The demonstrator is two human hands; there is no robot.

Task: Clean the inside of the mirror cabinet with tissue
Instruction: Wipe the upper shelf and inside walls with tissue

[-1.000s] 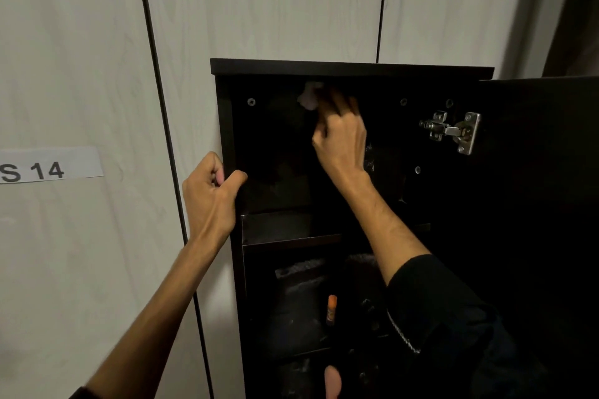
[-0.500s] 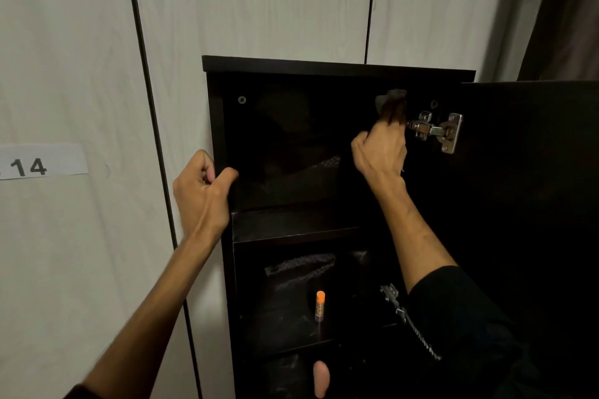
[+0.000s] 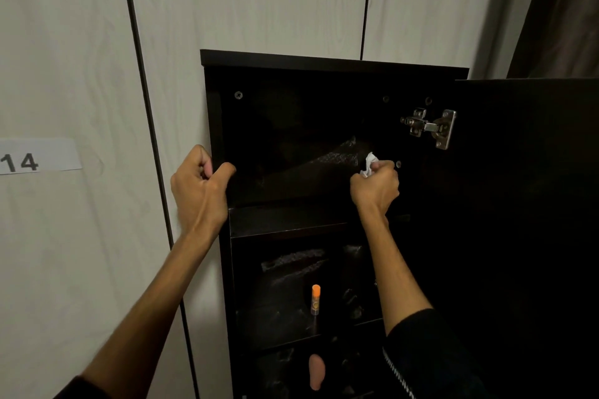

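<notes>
Since half a second ago, the right hand (image 3: 376,186) has dropped from the top corner beside the hinge (image 3: 431,128) to mid-height in the upper compartment, well below the hinge. Its fingers are curled tight around a crumpled white tissue (image 3: 369,165), which sticks out above the knuckles, close against the dark rear right of the compartment; whether it touches the surface cannot be told. The left hand (image 3: 201,185) has kept its place, clamped on the front edge of the left side panel of the mirror cabinet (image 3: 324,60), thumb hooked inside and fingers wrapped outside.

Cabinet door (image 3: 525,204) stands open to the right, carried on the metal hinge. Below the upper shelf (image 3: 285,220), an orange-capped tube (image 3: 316,300) stands upright in the middle compartment. A pinkish object (image 3: 316,371) sits in the compartment beneath. On the pale panelled wall to the left, a label (image 3: 35,155) reads "14".
</notes>
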